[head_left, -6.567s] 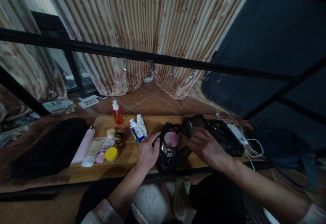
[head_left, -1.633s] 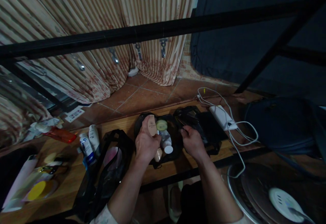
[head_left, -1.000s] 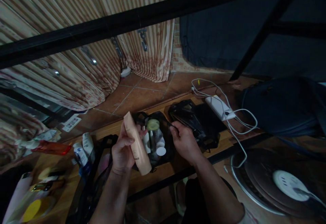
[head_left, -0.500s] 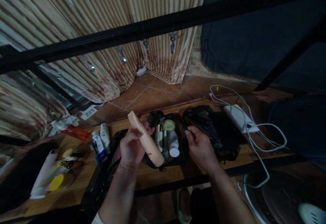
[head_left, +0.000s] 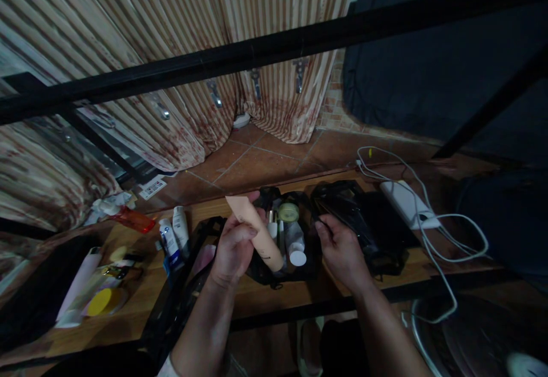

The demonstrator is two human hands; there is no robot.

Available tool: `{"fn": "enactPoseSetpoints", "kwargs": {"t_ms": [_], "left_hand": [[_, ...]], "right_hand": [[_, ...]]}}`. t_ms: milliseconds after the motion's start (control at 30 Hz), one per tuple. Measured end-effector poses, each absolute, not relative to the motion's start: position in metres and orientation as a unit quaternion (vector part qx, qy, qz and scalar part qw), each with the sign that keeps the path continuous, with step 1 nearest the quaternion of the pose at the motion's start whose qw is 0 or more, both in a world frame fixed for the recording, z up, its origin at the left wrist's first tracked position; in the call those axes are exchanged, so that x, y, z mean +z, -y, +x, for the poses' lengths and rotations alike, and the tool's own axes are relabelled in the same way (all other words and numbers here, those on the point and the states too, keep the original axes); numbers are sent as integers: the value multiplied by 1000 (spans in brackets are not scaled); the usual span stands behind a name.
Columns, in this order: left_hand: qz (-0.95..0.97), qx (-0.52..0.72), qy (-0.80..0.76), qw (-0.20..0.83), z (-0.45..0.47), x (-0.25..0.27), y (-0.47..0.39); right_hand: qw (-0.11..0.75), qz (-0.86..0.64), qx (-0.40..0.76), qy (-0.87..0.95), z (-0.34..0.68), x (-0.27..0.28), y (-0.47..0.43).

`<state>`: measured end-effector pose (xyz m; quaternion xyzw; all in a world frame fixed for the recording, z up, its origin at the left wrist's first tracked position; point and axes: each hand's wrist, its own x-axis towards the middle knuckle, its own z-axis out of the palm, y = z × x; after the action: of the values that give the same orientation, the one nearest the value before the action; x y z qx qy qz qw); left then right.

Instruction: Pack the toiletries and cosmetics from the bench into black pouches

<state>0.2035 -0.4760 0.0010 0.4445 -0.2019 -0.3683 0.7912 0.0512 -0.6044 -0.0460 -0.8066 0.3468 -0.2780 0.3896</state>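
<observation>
My left hand [head_left: 235, 245] is closed around a peach-coloured squeeze tube [head_left: 259, 234], which tilts with its capped end low over a black toiletry bag [head_left: 274, 279]. Inside the bag lie a clear bottle with a white cap [head_left: 295, 245], a round jar with a pale green lid [head_left: 288, 212] and a slim bottle [head_left: 273, 225], partly hidden by the tube. At the right, my right hand [head_left: 342, 248] pinches the bag's dark edge [head_left: 319, 220] between thumb and fingers.
On the wooden shelf [head_left: 252, 303] stand white tubes [head_left: 170, 243], a red pump bottle [head_left: 132, 219] and a yellow-lidded jar [head_left: 103, 301] to the left. Another black bag [head_left: 359, 217] and a white box with cables [head_left: 409, 203] are on the right. A black metal bar [head_left: 274, 48] crosses above.
My left hand has moved the tube slightly right and lower, so its capped end now sits at the bag's opening. My right hand keeps its hold on the edge.
</observation>
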Motion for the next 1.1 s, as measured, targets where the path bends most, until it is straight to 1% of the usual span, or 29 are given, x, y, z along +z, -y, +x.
{"fn": "enactPoseSetpoints", "kwargs": {"t_ms": [167,267,367,500,633,700,833,900,1000,1100], "left_hand": [[466,-391,211,765,202,-2,477],[507,-409,234,722,199,-3,479],[585,-402,291,641,198,-4,483],[702,-332,374,506,199,-8,487],[788,-269,374,409,195,-10,490],[809,-246,358,396,191,-8,491],[806,-199,315,461,187,-2,495],[805,-186,321,462,185,-3,500],[834,-145,352,400,180,-10,509],[871,-83,349,337,172,-19,518]], "right_hand": [[391,-806,-279,-346,52,-44,604],[392,-803,-280,-352,52,-44,603],[390,-802,-284,-352,53,-44,602],[392,-805,-278,-347,53,-44,601],[379,-807,-278,-356,54,-44,601],[366,-806,-282,-369,54,-44,601],[360,-796,-292,-390,55,-46,601],[358,-793,-299,-391,56,-47,602],[358,-796,-304,-381,58,-50,603],[353,-800,-310,-373,57,-51,603]]}}
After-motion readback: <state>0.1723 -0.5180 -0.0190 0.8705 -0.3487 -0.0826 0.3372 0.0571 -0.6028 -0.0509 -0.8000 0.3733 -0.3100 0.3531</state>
